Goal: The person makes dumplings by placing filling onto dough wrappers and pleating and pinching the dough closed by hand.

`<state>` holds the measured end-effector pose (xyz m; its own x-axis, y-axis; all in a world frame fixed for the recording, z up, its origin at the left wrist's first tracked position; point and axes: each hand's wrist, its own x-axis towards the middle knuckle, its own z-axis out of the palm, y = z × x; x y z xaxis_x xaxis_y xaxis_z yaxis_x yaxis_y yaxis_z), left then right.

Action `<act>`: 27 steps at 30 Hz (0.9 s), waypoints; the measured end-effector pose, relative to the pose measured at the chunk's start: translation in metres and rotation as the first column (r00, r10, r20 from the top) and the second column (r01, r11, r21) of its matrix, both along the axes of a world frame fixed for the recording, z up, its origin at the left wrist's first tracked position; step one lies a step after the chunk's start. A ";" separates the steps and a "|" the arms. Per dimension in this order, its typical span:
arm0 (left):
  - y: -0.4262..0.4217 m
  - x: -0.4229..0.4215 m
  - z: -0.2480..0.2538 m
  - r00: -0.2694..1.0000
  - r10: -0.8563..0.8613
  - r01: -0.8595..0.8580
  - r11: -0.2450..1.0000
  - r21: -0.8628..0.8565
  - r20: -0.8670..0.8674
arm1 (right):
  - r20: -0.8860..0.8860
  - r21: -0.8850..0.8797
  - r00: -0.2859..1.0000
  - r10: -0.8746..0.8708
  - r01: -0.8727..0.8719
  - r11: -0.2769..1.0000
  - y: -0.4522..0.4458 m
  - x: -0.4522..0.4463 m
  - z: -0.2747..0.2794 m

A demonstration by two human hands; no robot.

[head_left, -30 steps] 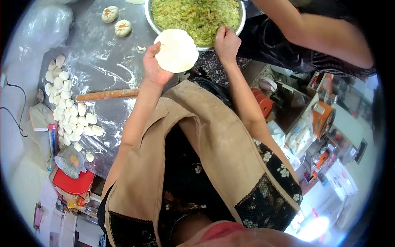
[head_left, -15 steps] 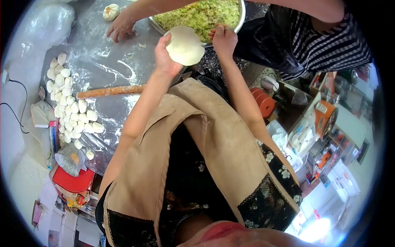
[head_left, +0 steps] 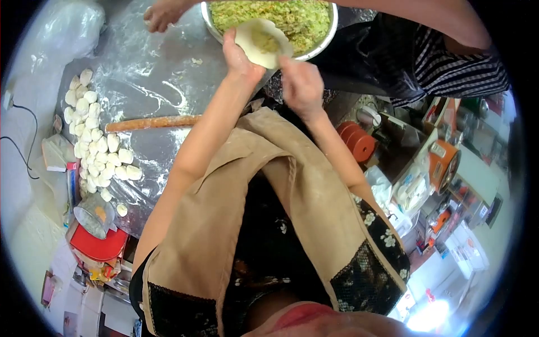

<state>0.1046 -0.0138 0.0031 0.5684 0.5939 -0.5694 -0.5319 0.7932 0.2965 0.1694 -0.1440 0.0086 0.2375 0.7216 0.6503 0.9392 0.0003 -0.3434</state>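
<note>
moved from the metal bowl's (head_left: pixel 335 25) near edge to the dough round (head_left: pixel 246 40), my right hand (head_left: pixel 304 84) is now up against the round's right side, and a dab of greenish filling (head_left: pixel 266 44) sits on dough that was bare moments ago. my left hand (head_left: pixel 241 59) grasps the round from its left side, thumb over the rim, holding it up just over the bowl's near left edge. motion blurs the fingers of my right hand, and i cannot tell whether they are closed on anything. chopped green mix (head_left: pixel 281 19) fills the bowl. at left, a rolling pin (head_left: pixel 151 123) lies on the floured counter (head_left: pixel 146 78), just beside a cluster of small dough pieces (head_left: pixel 92 146), with a clear container (head_left: pixel 94 216) below them. a co-worker's arm (head_left: pixel 415 14) reaches across above the bowl, that person's hand (head_left: pixel 167 13) now farther up at the upper left.
</note>
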 end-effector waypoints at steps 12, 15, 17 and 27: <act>0.009 -0.035 -0.003 0.999 -0.032 0.033 0.999 0.029 -0.024 | -0.028 -0.127 0.988 -0.154 0.149 0.981 0.033 0.040 -0.061; 0.010 -0.041 -0.003 0.997 -0.030 0.028 0.999 -0.027 -0.067 | -0.433 -0.135 0.822 -0.369 0.345 0.929 0.037 0.032 -0.060; 0.010 -0.042 -0.007 0.996 -0.053 0.052 0.999 -0.015 -0.065 | -0.692 -0.227 0.602 -0.399 0.342 0.912 0.039 0.035 -0.051; 0.011 -0.024 0.004 0.999 -0.041 0.042 0.998 0.047 -0.035 | -0.975 -0.129 0.134 -0.180 0.319 0.939 0.032 0.047 -0.031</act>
